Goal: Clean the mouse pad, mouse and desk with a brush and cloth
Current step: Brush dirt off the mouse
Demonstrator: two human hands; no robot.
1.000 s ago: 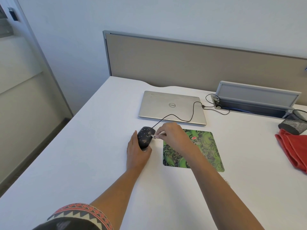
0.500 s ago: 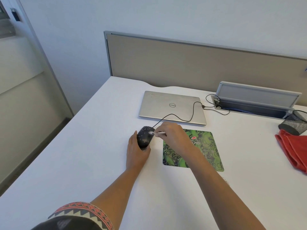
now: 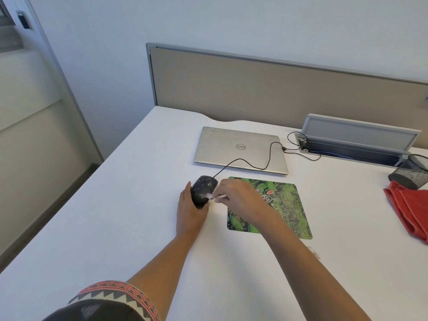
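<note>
On white desk [image 3: 115, 228]: one black mouse [image 3: 203, 192], off the pad, just left of one green mouse pad [image 3: 287, 205]. Two hands in view. Left hand [image 3: 190, 212] wrapped round mouse's near-left side, gripping it. Right hand [image 3: 238, 198] over pad's left edge, fingers closed in a pinch on one small white brush [image 3: 216, 197], bristle end touching mouse's right flank. One red cloth [image 3: 410, 212] far right, untouched, just beside one tilted mesh cup [image 3: 414, 172]. One shut laptop [image 3: 238, 149] behind, one mouse cable draped across its lid.
</note>
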